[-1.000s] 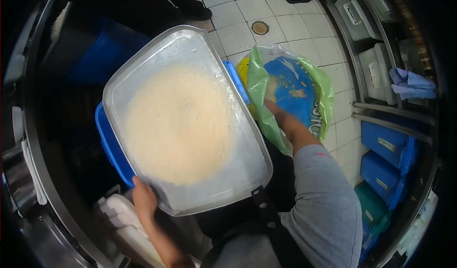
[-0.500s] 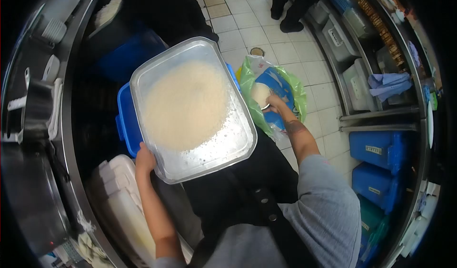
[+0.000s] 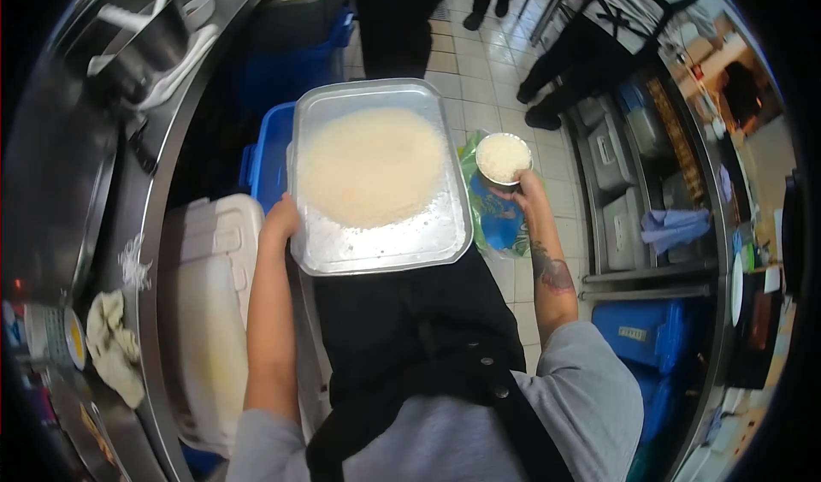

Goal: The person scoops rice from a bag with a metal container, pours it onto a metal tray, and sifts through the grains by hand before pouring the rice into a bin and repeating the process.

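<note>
A large rectangular metal tray [image 3: 385,249] lies before me, bearing a wide bed of pale, crumb-like grains [image 3: 372,167]. My left hand [image 3: 282,219] is closed around the tray's left edge near its front corner. To the right of the tray, my right hand [image 3: 525,189] grips a round metal bowl [image 3: 484,177] filled with similar pale grains. Under the bowl, an open green-and-blue plastic bag [image 3: 500,227] is partly hidden by it. A blue bin [image 3: 272,150] shows beneath the tray's left side.
A white lidded container [image 3: 205,238] stands at my left, beside a steel counter with a pot [image 3: 158,54]. Shelves on the right hold grey tubs [image 3: 627,225], a blue cloth [image 3: 676,228] and blue boxes [image 3: 637,332]. Other people [image 3: 599,46] stand ahead on the tiled floor.
My right hand has lifted the bowl up out of the plastic bag, and its pale contents now show from above. My view has shifted, bringing another person in at the upper right.
</note>
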The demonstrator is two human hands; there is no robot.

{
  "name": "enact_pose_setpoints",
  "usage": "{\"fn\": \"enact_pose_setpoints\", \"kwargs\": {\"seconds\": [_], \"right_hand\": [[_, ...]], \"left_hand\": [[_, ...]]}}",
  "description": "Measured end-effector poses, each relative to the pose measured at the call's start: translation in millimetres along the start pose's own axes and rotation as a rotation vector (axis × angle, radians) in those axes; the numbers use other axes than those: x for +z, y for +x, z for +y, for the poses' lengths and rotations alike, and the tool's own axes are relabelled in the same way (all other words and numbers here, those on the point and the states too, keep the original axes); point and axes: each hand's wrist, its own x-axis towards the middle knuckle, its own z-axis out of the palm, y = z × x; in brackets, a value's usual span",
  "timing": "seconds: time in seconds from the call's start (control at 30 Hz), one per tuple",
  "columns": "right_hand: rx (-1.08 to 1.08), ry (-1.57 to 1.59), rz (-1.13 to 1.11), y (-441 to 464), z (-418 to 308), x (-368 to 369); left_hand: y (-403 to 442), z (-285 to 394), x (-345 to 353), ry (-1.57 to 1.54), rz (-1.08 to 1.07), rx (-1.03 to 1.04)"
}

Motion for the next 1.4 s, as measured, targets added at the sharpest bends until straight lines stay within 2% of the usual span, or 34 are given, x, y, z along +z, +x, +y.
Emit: {"fn": "enact_pose_setpoints", "kwargs": {"seconds": [0.1, 0.2, 0.23, 0.3, 0.33, 0.37, 0.47, 0.6, 0.73, 0.83, 0.93, 0.97, 1.03, 1.1, 1.17, 1.27, 1.37, 1.4], "right_hand": [[-0.117, -0.058, -0.077, 5, -7, 32], [-0.352, -0.297, 0.106, -41, -15, 109], [-0.570, -0.282, 0.005, -21, -6, 112], [-0.888, -0.731, 0.186, -7, 2, 120], [-1.044, -0.956, 0.284, -15, 2, 135], [-1.067, -0.864, 0.211, -25, 0, 148], [-1.360, -0.923, 0.241, -26, 2, 172], [-1.528, -0.951, 0.194, -43, -7, 196], [-1.827, -0.928, 0.176, -35, -22, 207], [-1.777, -0.908, 0.241, -41, -33, 203], [-1.465, -0.620, 0.354, -43, -32, 180], [-1.434, -0.661, 0.489, -30, -27, 157], [-0.576, 0.240, 0.194, -40, -6, 97], [-0.268, 0.246, 0.342, -13, 39, 13], [-0.087, 0.276, 0.301, -28, 69, -25], [-0.144, 0.255, 0.389, -39, 86, -36], [-0.155, 0.196, 0.064, -21, 84, -40], [-0.201, 0.093, 0.075, -18, 82, -33]], "left_hand": [[3, -2, 1, 0.004, -0.098, 0.011], [0, 0, 11, 0.085, -0.047, -0.041], [-10, 11, 0, 0.099, -0.096, -0.036], [-27, 26, -21, 0.134, -0.194, -0.019], [-21, 21, -15, 0.109, -0.174, -0.030], [-11, 15, -5, 0.084, -0.155, -0.040], [-13, 17, -8, 0.055, -0.160, -0.042], [-7, 11, -2, 0.012, -0.139, -0.060], [-5, 10, -2, -0.051, -0.126, -0.080], [-6, 13, -4, -0.040, -0.116, -0.090], [-2, 9, 2, -0.062, -0.086, -0.093], [2, 7, 6, -0.062, -0.078, -0.095], [5, 3, 10, -0.054, -0.081, -0.097], [5, 5, 7, -0.041, -0.096, -0.086], [2, 8, 1, -0.038, -0.098, -0.093], [-7, 12, -2, -0.037, -0.083, -0.103], [-14, 16, -9, -0.064, -0.062, -0.112], [-17, 19, -13, -0.065, -0.067, -0.111]]}}
